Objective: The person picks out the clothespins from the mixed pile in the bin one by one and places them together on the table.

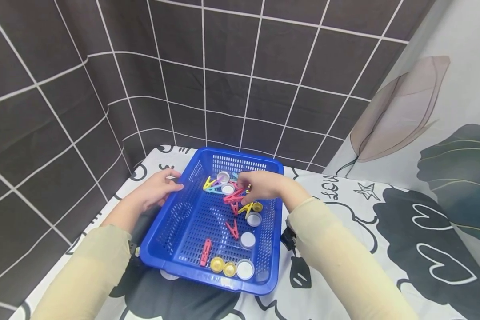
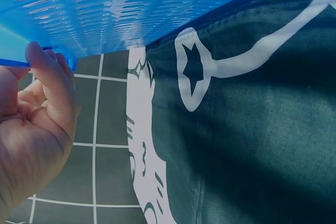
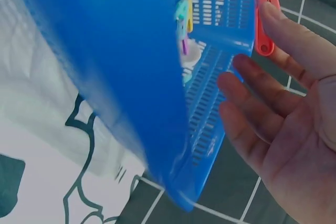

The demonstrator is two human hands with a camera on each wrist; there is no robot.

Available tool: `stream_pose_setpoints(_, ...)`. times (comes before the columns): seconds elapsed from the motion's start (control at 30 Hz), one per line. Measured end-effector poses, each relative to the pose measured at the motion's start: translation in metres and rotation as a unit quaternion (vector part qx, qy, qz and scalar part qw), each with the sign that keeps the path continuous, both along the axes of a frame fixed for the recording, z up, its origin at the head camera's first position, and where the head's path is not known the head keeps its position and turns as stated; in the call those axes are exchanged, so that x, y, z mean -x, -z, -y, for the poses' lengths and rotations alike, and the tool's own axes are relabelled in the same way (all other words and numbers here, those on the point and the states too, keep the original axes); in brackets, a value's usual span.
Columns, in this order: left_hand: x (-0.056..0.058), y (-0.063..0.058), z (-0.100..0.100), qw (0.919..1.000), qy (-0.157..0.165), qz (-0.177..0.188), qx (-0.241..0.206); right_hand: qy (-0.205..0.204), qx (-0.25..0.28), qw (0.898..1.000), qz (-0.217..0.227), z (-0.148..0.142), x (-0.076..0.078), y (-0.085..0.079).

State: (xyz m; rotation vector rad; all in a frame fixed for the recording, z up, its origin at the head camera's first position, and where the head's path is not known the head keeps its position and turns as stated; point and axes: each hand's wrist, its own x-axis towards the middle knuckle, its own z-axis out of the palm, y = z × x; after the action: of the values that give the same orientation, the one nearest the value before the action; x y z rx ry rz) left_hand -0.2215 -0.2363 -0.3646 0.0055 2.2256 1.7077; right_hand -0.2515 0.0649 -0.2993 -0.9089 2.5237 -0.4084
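A blue plastic basket point(image 1: 172, 226) with slotted walls holds clothespins and round caps. My left hand point(image 1: 157, 190) grips its left rim, thumb and fingertips at the edge in the left wrist view. Over the basket's right half, my right hand point(image 1: 262, 184) pinches a red clothespin point(image 3: 264, 30) between thumb and index finger; its other fingers are loosely bent. Below and beside that hand lie pink, blue and yellow clothespins point(image 1: 208, 183) among white caps point(image 1: 223, 177). Nearer the front are a pink clothespin point(image 1: 233, 230) and a red clothespin point(image 1: 206, 252).
Along the basket's front and right sit yellow caps point(image 1: 217, 264) and more white caps point(image 1: 245, 269). The basket rests on a black-and-white patterned cloth point(image 1: 328, 266). A dark grid-patterned curtain point(image 1: 232, 53) stands behind and to the left, a leaf-printed one point(image 1: 416, 111) at the right.
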Motion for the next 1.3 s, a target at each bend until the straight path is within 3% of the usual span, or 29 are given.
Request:
stream_pose_setpoints(0.23, 0.002, 0.003, 0.002, 1.0000, -0.005, 0.007, -0.002, 0.017, 0.029, 0.999, -0.011, -0.019, 0.004, 0.001)
stream_pose_setpoints(0.47, 0.000, -0.001, 0.001, 1.0000, -0.007, 0.004, 0.000, 0.047, 0.063, 0.997, -0.022, -0.044, 0.009, -0.009)
stream_pose_setpoints(0.7, 0.001, -0.001, 0.002, 0.9999, -0.011, 0.000, -0.001, 0.100, 0.098, 0.989, -0.050, -0.073, 0.016, -0.014)
stream_pose_setpoints(0.9, 0.001, 0.000, 0.002, 0.9999, -0.010, 0.004, -0.006, 0.145, 0.108, 0.981, -0.070, -0.103, 0.023, -0.007)
stream_pose_setpoints(1.3, 0.001, 0.003, 0.002, 0.9999, -0.010, 0.004, 0.002, 0.173, 0.108, 0.977, -0.061, -0.151, 0.023, 0.016)
